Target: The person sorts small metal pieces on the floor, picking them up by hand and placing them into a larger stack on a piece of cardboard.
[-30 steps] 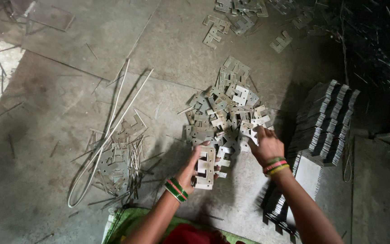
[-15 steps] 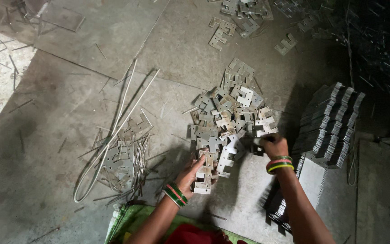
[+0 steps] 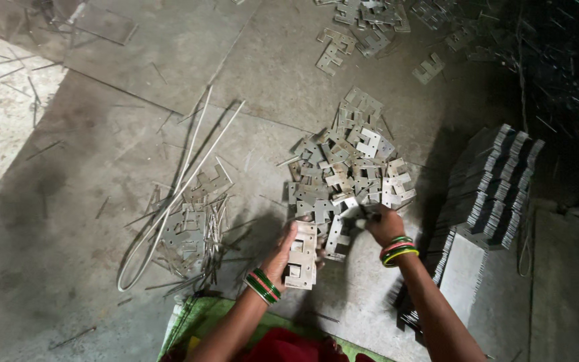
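A loose heap of flat stamped metal plates (image 3: 346, 164) lies on the concrete floor in front of me. My left hand (image 3: 283, 251), with green and red bangles at the wrist, holds a small stack of aligned plates (image 3: 301, 258) near the heap's near edge. My right hand (image 3: 383, 224), also wearing bangles, is closed on a single plate (image 3: 336, 231) at the heap's front edge, just right of the stack.
Neat tall stacks of plates (image 3: 497, 184) stand to the right. Thin metal rods and scrap strips (image 3: 182, 214) lie to the left. More loose plates (image 3: 363, 23) are scattered at the top. A green cloth (image 3: 199, 322) lies at the bottom edge.
My right hand has drawn back from the heap's right side toward me, now gripping a plate beside the stack. The left hand keeps hold of its stack.
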